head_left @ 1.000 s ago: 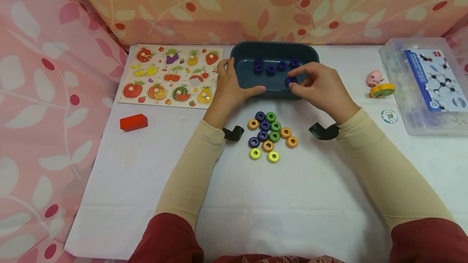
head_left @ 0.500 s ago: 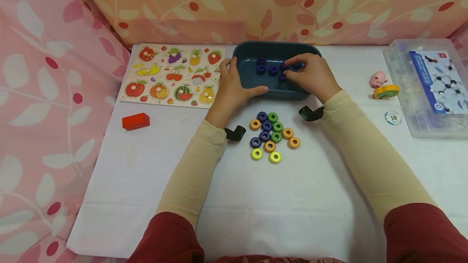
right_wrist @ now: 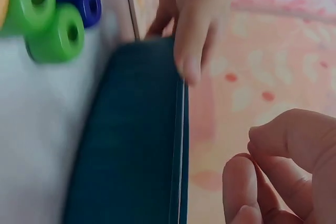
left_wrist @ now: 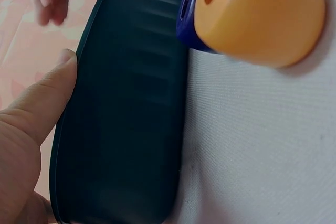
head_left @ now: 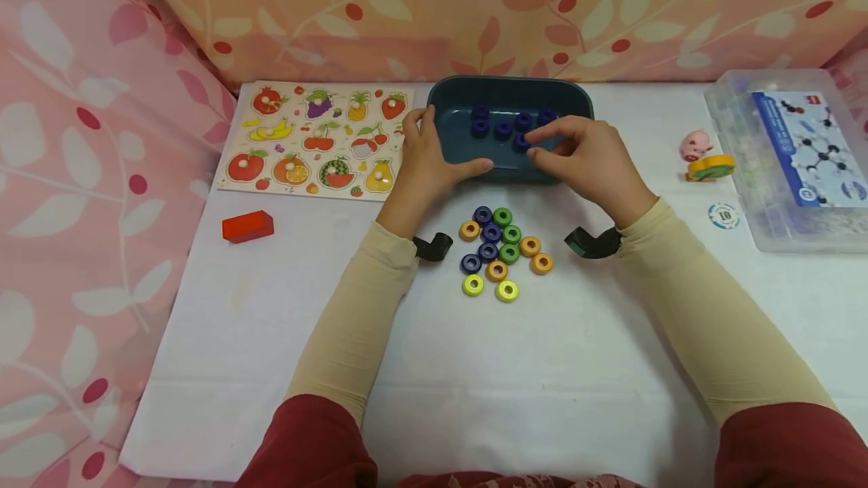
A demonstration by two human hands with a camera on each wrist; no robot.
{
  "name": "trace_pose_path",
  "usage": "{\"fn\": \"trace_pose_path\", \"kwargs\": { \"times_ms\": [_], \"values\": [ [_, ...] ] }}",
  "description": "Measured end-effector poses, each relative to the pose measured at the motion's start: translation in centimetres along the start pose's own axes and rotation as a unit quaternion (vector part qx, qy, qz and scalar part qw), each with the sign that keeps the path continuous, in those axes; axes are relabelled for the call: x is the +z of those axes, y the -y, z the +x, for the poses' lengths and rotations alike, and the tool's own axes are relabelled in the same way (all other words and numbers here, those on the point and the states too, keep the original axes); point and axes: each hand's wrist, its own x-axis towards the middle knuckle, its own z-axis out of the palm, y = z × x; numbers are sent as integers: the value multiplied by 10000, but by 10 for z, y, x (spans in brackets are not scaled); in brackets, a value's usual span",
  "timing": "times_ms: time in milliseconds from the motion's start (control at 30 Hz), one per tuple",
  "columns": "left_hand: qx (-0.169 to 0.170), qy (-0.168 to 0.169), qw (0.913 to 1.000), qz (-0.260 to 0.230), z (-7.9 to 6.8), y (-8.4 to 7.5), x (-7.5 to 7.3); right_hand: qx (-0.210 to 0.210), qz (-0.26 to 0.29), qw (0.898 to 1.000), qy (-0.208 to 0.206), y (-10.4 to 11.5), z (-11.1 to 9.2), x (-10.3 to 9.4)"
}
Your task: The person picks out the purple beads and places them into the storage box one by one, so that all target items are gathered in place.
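Observation:
My left hand (head_left: pixel 430 157) holds the left end of a dark teal plastic tray (head_left: pixel 450 160). Its thumb lies on the near rim and its fingers are at the left wall; the left wrist view shows the thumb (left_wrist: pixel 50 90) on the rim. Several purple ring beads stand inside, towards the middle and right. My right hand (head_left: pixel 597 160) reaches over the tray's right end, fingertips right beside the nearest purple bead (head_left: pixel 521 142). In the right wrist view no bead shows between this hand's (right_wrist: pixel 283 166) bent fingers and thumb.
In front of the tray lie several loose beads: blue (head_left: pixel 487 251), green (head_left: pixel 508 253), orange (head_left: pixel 541 263) and yellow (head_left: pixel 506 291). A fruit puzzle board (head_left: pixel 315 141) and a red block (head_left: pixel 248 227) are leftward. Rightward are a pig figure (head_left: pixel 695 145), a token (head_left: pixel 723 215) and a clear box (head_left: pixel 780 228).
The right hand has moved a purple bead leftward inside the tray beside the others, then drawn its fingers slightly back to the right. The left hand stays on the tray.

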Motion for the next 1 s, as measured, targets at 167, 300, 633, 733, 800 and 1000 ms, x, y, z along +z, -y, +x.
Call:
{"fn": "trace_pose_path", "kwargs": {
  "times_ms": [167,300,633,733,800,1000],
  "values": [
    [-48,32,10000,50,-1,-1,-1,-653,-47,9973,340,10,-26,16],
    [-103,60,9999,114,0,-1,-1,-1404,-309,9853,927,23,-45,35],
    [-78,41,9999,76,-1,0,-2,-2424,-989,9503,1685,35,-68,76],
    [-82,37,9999,86,-1,0,-1,-2402,-1113,9486,1736,34,-67,79],
    [-76,38,9999,83,-1,0,-1,-2369,-1186,9474,1794,34,-66,80],
    [-93,52,9999,77,-1,0,-1,-2303,-1231,9455,1947,34,-65,78]
  ]
}}
